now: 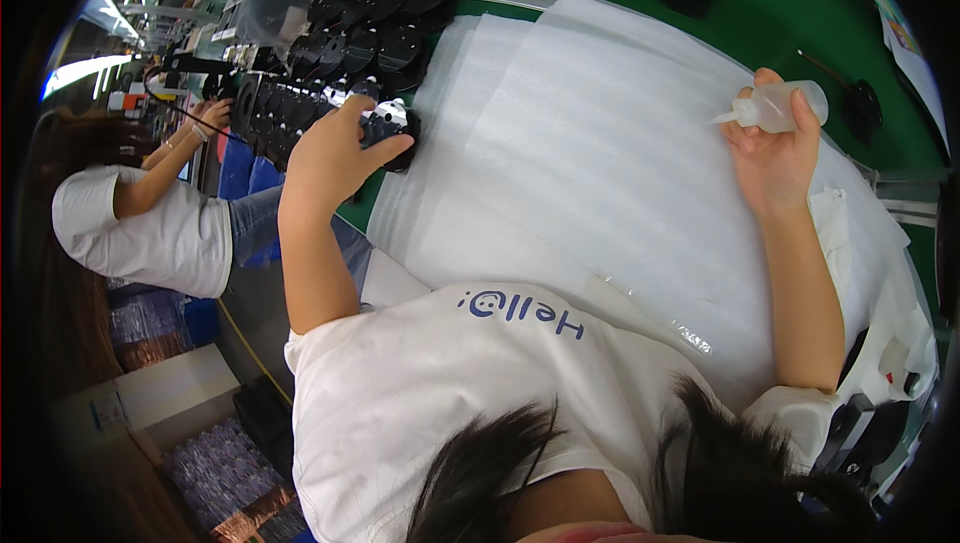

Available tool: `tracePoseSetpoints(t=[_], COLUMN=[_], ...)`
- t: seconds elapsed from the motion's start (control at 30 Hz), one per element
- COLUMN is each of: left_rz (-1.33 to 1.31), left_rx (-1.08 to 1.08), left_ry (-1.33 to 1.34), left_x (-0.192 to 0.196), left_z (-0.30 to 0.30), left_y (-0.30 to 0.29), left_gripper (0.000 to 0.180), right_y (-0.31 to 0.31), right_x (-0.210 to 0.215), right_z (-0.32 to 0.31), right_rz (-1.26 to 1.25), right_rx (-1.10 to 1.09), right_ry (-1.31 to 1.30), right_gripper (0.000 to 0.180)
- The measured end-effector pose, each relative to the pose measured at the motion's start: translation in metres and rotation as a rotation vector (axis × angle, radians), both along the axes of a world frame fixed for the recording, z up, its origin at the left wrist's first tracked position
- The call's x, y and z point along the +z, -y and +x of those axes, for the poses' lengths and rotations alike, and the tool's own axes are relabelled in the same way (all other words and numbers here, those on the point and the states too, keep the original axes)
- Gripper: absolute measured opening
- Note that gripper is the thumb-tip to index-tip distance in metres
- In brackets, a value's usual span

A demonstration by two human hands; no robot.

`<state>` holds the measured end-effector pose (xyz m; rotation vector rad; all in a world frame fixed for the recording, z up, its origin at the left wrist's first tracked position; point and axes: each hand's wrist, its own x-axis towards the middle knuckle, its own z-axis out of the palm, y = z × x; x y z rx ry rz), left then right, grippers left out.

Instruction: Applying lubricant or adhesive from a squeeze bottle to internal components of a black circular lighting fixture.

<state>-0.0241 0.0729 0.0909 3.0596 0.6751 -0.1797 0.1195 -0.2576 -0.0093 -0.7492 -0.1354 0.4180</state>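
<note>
Under left hand point(335, 148), half-hidden black part point(392, 133)

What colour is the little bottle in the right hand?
The bottle is translucent whitish with a pointed white nozzle, held in the right hand; seen in the head view.

The left arm stretches forward toward the far left edge of the worktop, elbow nearly straight. The left hand point(335, 148) is curled, thumb pointing right, fingers closed on something dark. The right arm reaches up along the right side, forearm bare. The right hand point(775, 143) is raised near the far right edge, palm facing inward, fingers wrapped in a grip.
</note>
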Motion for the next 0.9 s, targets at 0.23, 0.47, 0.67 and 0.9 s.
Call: tracePoseSetpoints(t=[0.23, 0.47, 0.67, 0.9], left_rz=[-0.002, 0.035, -0.082, -0.446], left_rx=[0.257, 0.238, 0.277, 0.133], left_ry=[0.103, 0.096, 0.06, 0.27], left_x=[-0.025, -0.048, -0.027, 0.018], left_z=[-0.009, 0.0, 0.0, -0.004], left_y=[-0.009, -0.012, -0.011, 0.019], left_gripper=[0.068, 0.064, 0.065, 0.054], right_y=[0.0, -0.003, 0.002, 0.007], right_x=[0.002, 0.003, 0.003, 0.022], right_z=[-0.004, -0.004, -0.002, -0.01], right_rz=[-0.01, 0.004, -0.014, 0.008], right_rx=[-0.019, -0.096, -0.072, -0.09], right_ry=[-0.016, -0.06, 0.0, 0.047], right_gripper=[0.034, 0.034, 0.035, 0.036])
